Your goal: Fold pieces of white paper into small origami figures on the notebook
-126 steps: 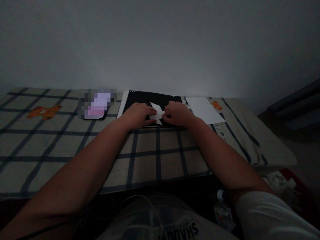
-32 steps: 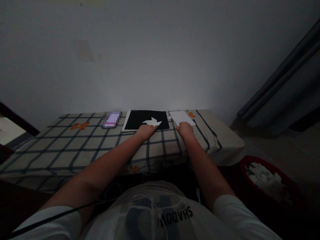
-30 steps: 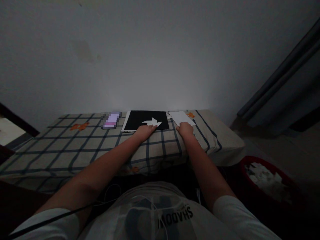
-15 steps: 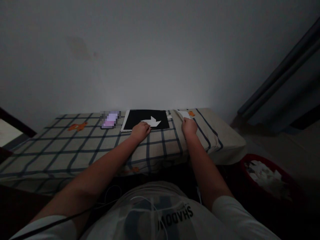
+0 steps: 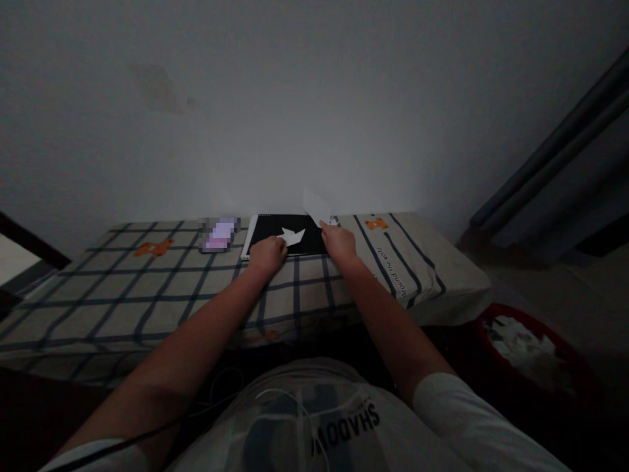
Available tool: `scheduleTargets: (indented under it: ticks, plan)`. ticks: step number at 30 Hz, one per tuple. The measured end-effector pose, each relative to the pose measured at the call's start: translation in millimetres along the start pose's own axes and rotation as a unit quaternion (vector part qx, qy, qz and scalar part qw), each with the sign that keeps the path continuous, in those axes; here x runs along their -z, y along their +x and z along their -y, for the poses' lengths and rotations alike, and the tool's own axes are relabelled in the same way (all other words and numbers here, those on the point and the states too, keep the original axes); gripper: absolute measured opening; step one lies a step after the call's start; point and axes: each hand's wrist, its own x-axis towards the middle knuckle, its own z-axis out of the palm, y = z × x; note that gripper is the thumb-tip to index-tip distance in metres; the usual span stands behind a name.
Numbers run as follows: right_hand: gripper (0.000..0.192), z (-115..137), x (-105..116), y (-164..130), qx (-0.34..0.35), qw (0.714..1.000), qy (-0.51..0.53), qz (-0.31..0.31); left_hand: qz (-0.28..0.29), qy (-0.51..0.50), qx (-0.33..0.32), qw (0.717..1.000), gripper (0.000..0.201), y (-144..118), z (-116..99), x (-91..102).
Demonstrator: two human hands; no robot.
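Right hand (image 5: 339, 242) pinched round fresh sheet (image 5: 317, 206), left hand (image 5: 268, 254) flat by folded paper (image 5: 293, 236); needed laying on black pad (image 5: 275, 231), probably.

— Where are you sitting?
— You're in a dim home bedroom: a bed under a beige sheet with dark blue checks and orange bears (image 5: 147, 282) against a bare white wall (image 5: 275, 105), a grey curtain (image 5: 555, 190), a red basket of crumpled paper (image 5: 525, 347).

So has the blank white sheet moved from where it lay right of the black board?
Yes. The right hand has lifted the white sheet leftward, above the black board's right edge.
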Motion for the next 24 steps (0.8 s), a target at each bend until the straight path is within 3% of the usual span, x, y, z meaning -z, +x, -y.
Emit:
scheduleTargets:
  ticks: [3,7,10,14,17,19,21,24]
  plan:
    - [0.047,16,-6,3,0.04,0.999,-0.014,0.02,-0.018,-0.007,0.061,0.998,0.038,5,12,11.1]
    - [0.041,30,-17,4,0.063,0.996,-0.017,0.053,-0.085,-0.07,0.173,0.979,0.036,15,30,29.4]
    - [0.038,35,-21,3,0.089,0.994,-0.012,0.062,-0.139,-0.095,0.17,0.971,0.038,20,36,41.3]
    - [0.036,37,-27,0,0.134,0.989,0.016,0.068,-0.172,-0.101,0.117,0.973,0.042,20,26,46.4]
    - [0.038,37,-33,3,0.096,0.975,0.201,0.026,-0.172,-0.097,0.086,0.977,0.044,17,11,40.6]
    - [0.038,38,-36,8,0.021,0.915,0.404,0.008,-0.174,-0.107,0.063,0.977,0.042,15,3,33.3]
    - [0.043,39,-38,15,-0.097,0.812,0.575,0.013,-0.168,-0.116,0.029,0.979,0.04,14,-3,24.8]
    - [0.031,39,-38,22,-0.175,0.667,0.724,0.007,-0.153,-0.112,0.008,0.982,0.039,14,-8,13.1]
